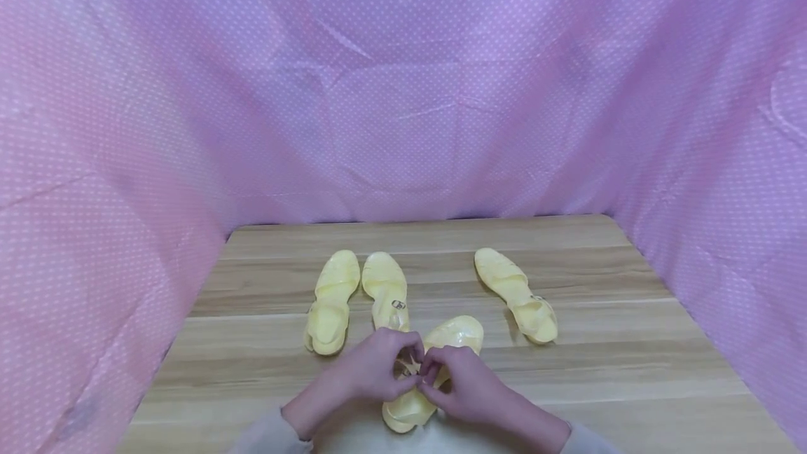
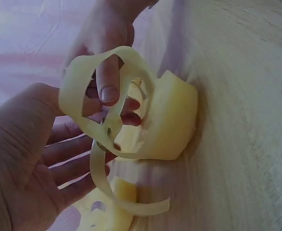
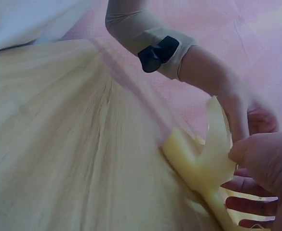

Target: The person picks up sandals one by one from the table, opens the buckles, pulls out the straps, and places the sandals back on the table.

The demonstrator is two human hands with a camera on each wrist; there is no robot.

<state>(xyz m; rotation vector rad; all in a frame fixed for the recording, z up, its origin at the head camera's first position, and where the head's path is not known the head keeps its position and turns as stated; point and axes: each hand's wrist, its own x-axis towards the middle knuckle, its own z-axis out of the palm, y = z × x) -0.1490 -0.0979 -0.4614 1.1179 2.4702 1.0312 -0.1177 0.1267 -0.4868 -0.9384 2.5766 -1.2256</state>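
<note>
A pale yellow jelly sandal (image 1: 457,333) lies on the table in front of me, toe pointing away to the right. Both hands are at its ankle strap (image 2: 73,91). My left hand (image 1: 381,366) pinches the strap near the small metal buckle (image 2: 101,145), its other fingers spread beneath. Opposite it, my right hand (image 1: 466,384) grips the strap between thumb and fingers, with one digit showing through the loop. The strap's free end (image 2: 153,208) hangs loose below the buckle in the left wrist view. Fingers partly hide the buckle from the head view.
Behind the hands, two matching sandals stand side by side, a left one (image 1: 332,293) and a middle one (image 1: 384,282). Another sandal (image 1: 513,293) lies apart at the right. The wooden table (image 1: 630,349) is surrounded by a pink dotted curtain (image 1: 403,125).
</note>
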